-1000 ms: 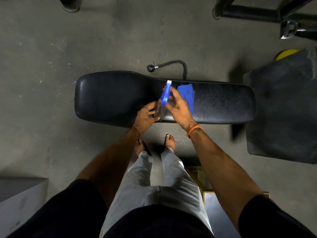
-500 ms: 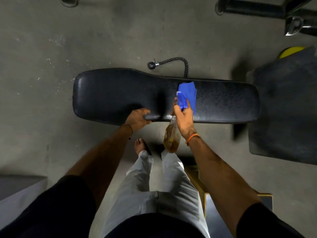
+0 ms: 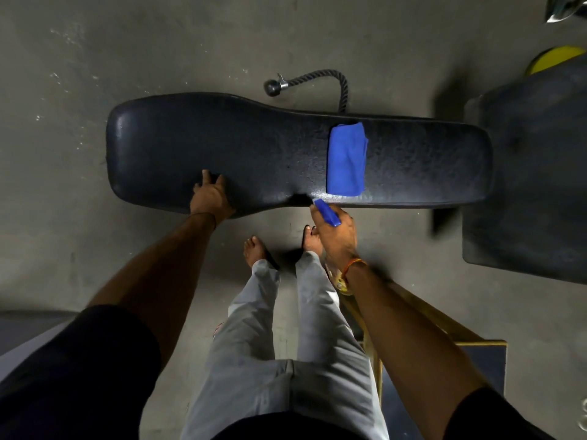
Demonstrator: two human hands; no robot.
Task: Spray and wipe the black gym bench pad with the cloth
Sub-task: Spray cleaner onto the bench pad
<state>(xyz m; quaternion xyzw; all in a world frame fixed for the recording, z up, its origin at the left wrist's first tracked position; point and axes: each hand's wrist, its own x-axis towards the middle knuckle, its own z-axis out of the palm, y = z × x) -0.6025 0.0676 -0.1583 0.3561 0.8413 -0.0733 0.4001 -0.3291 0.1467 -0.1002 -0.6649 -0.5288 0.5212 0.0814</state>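
The black gym bench pad (image 3: 254,154) lies crosswise in front of me, wide end to the left. A folded blue cloth (image 3: 347,158) rests on its right half. My right hand (image 3: 335,236) grips a spray bottle just short of the pad's near edge; its blue nozzle (image 3: 327,216) points up towards the cloth, and the bottle's amber body (image 3: 341,281) shows under my wrist. My left hand (image 3: 211,195) rests on the pad's near edge to the left, its fingers lying on the surface.
A black rope handle with a ball end (image 3: 311,82) lies on the concrete floor behind the pad. A dark padded block (image 3: 527,185) stands at the right, a yellow object (image 3: 552,58) behind it. A wooden-edged box (image 3: 444,344) sits by my right leg. My bare feet are below the pad.
My right hand pulled the spray bottle back off the pad toward me, uncovering the cloth. My left hand let go of the bottle and slid left along the pad's near edge.
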